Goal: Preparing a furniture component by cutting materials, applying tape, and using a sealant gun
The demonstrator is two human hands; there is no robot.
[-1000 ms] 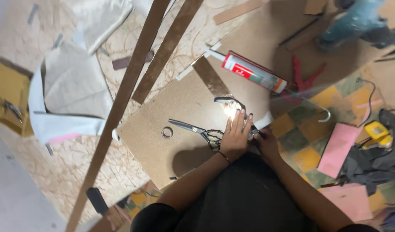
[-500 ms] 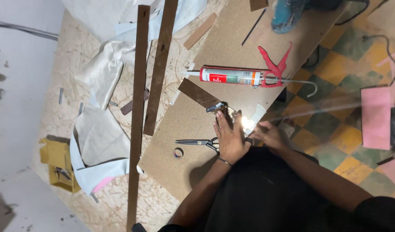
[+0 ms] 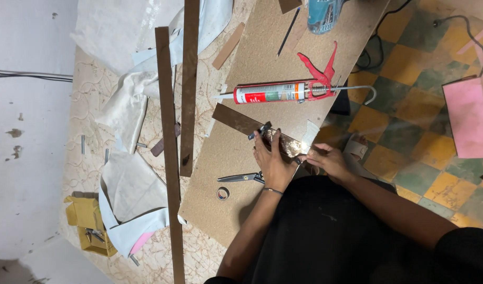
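Note:
A flat brown strip [image 3: 236,120] lies slantwise on a chipboard panel [image 3: 220,158]. My left hand [image 3: 273,160] presses down on the strip's near end, next to a small dark metal tool [image 3: 260,130]. My right hand [image 3: 328,159] pinches the shiny end of the strip at the panel's edge. Scissors [image 3: 241,178] lie just left of my left wrist, and a small tape roll [image 3: 223,193] sits below them.
A caulking gun with a red frame [image 3: 294,90] lies across the panel above my hands. A teal power drill [image 3: 325,13] sits at the top. Two long brown slats [image 3: 170,158] lean across the left. Pale sheets, a yellow box [image 3: 86,223] and pink boards [image 3: 467,115] lie on the floor.
The view has swung and drawn closer, so the panel and caulking gun look upright and larger. My hands have stayed on the strip's near end.

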